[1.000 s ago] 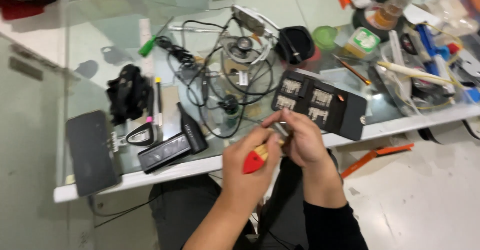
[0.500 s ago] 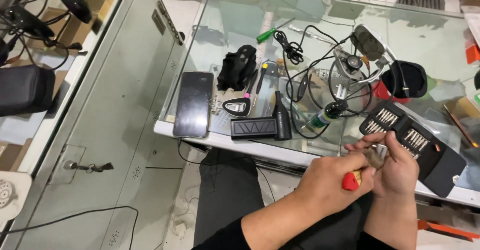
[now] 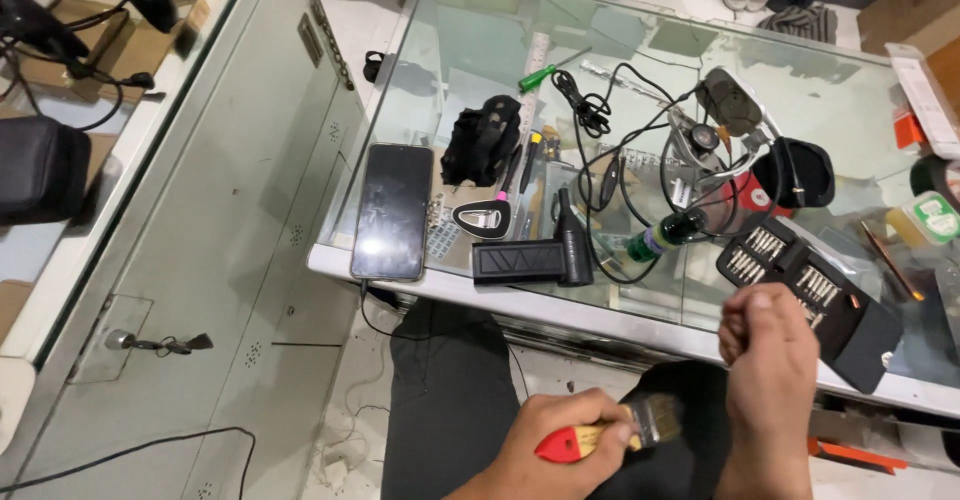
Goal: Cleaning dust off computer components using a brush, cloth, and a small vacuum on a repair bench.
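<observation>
My left hand (image 3: 560, 450) grips a small paintbrush (image 3: 610, 432) with a red handle and pale bristles, low over my lap. The bristles point right, toward my right hand (image 3: 772, 365). My right hand is closed into a fist just below the glass table's front edge (image 3: 560, 305); whatever it holds is hidden by the fingers. An open black screwdriver bit case (image 3: 815, 295) lies on the table right behind my right hand.
On the glass top lie a dark phone (image 3: 392, 210), a black boxy tool (image 3: 535, 258), a black pouch (image 3: 482, 140), tangled black cables (image 3: 620, 160), a green bottle (image 3: 665, 235) and a round black case (image 3: 795, 172). A glass cabinet (image 3: 200, 220) stands at left.
The view has swung left and down. My hands have moved apart: the brush hand dropped lower and left, while the right hand stayed up by the table edge.
</observation>
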